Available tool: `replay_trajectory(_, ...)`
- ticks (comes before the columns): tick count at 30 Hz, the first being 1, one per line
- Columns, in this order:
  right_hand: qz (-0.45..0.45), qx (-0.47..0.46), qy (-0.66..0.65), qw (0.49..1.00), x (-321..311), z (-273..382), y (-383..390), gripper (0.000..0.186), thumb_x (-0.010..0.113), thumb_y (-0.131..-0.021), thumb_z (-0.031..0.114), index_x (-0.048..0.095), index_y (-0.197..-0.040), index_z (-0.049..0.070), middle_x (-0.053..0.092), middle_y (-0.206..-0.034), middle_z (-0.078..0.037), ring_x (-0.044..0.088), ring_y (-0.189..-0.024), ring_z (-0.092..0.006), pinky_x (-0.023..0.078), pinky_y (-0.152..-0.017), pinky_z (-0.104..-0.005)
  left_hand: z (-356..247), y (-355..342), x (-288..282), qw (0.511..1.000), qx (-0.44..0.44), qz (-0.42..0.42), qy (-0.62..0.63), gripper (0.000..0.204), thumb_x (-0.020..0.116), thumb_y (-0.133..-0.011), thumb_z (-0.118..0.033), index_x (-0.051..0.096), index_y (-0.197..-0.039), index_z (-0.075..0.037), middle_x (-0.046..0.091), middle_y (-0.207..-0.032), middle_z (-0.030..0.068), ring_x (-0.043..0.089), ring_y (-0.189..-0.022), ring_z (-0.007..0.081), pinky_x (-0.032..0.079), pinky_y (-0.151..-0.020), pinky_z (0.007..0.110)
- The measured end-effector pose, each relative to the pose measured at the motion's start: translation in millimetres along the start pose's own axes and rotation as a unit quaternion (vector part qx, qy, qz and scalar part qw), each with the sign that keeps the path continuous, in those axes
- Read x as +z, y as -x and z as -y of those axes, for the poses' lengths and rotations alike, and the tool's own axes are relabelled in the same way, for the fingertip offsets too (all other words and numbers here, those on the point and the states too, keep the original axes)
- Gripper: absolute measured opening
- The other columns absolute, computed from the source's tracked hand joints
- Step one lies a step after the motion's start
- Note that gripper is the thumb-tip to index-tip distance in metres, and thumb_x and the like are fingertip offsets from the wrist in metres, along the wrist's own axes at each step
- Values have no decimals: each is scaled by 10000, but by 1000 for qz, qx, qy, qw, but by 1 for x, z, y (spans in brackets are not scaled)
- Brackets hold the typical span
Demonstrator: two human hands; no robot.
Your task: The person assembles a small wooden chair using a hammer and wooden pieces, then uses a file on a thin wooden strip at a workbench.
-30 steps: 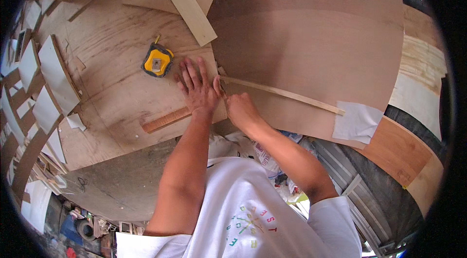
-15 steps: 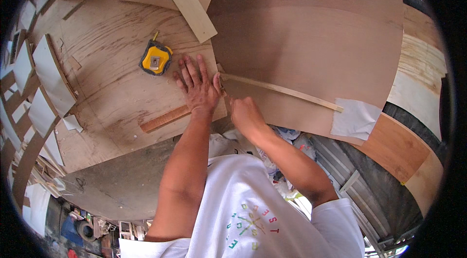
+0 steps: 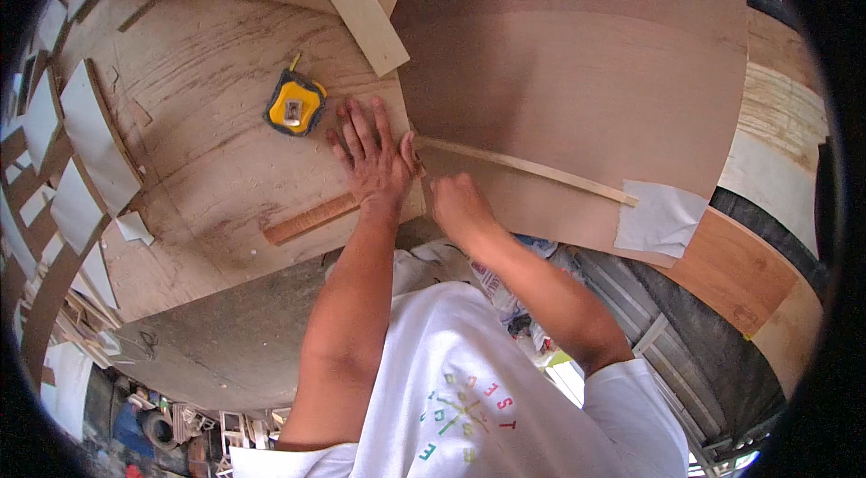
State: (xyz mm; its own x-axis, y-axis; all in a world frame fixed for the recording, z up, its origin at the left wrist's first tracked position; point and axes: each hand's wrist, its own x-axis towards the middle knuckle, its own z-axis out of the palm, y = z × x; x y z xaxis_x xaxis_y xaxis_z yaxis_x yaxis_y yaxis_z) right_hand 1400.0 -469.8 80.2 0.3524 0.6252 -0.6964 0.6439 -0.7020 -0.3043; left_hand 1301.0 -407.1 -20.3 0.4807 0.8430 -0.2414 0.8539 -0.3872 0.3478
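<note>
My left hand (image 3: 374, 170) lies spread and flat on a plywood sheet (image 3: 198, 153), close to its right edge. Its thumb rests at that edge, by the left end of a thin wooden strip (image 3: 532, 170). Just right of the edge, my right hand (image 3: 462, 212) is closed in a fist; whatever its fingers hold is hidden. A yellow and black tape measure (image 3: 293, 108) lies up and left of my left hand, with a short piece of blade out. Near my left wrist is a reddish-brown wood strip (image 3: 308, 219).
A broad brown board (image 3: 577, 72) spreads to the right, with a white sheet (image 3: 663, 221) under the strip's far end. A pale plank (image 3: 356, 9) lies at the top. White-faced offcuts (image 3: 95, 135) pile up on the left. Metal framing (image 3: 631, 325) stands at lower right.
Both hands appear slightly farther right, as do the tape measure and pale plank. The left hand stays flat and the right stays closed beside the edge.
</note>
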Motion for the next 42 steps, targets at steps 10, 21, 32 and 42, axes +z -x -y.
replay_trajectory(10, 3, -6, 30, 1000, 6, -9, 11, 257, 541, -921, 86, 738, -935, -78, 680, -852, -363, 700, -829, -533, 569, -786, -591, -2, -4, 0, 999, 7, -35, -1, 823, 444, -1055, -530, 109, -1677, -108, 40, -1713, 228, 29, -1597, 400, 41, -1270, 619)
replay_trajectory(21, -16, -11, 48, 999, 12, -1, 7, 267, 513, -938, 79, 736, -908, -65, 678, -840, -365, 711, -843, -514, 579, -798, -575, 0, -2, 0, 999, 16, -46, -7, 807, 450, -1054, -524, 148, -1673, -105, 68, -1711, 237, 39, -1600, 399, 49, -1273, 611)
replay_trajectory(32, -28, -29, -14, 999, 23, -24, -1, 228, 554, -918, 58, 733, -915, -82, 663, -816, -370, 696, -779, -520, 569, -742, -571, -2, -2, -3, 999, 3, -29, 15, 816, 472, -1044, -505, 133, -1678, -119, 72, -1715, 229, 47, -1600, 396, 46, -1276, 604)
replay_trajectory(42, -4, -15, 78, 997, 73, -68, 53, 245, 551, -951, 81, 745, -1008, -57, 694, -814, -312, 712, -803, -480, 579, -762, -538, -4, -4, 0, 997, 7, -81, 11, 797, 500, -1028, -505, 230, -1657, -98, 156, -1697, 235, 138, -1581, 406, 110, -1266, 615)
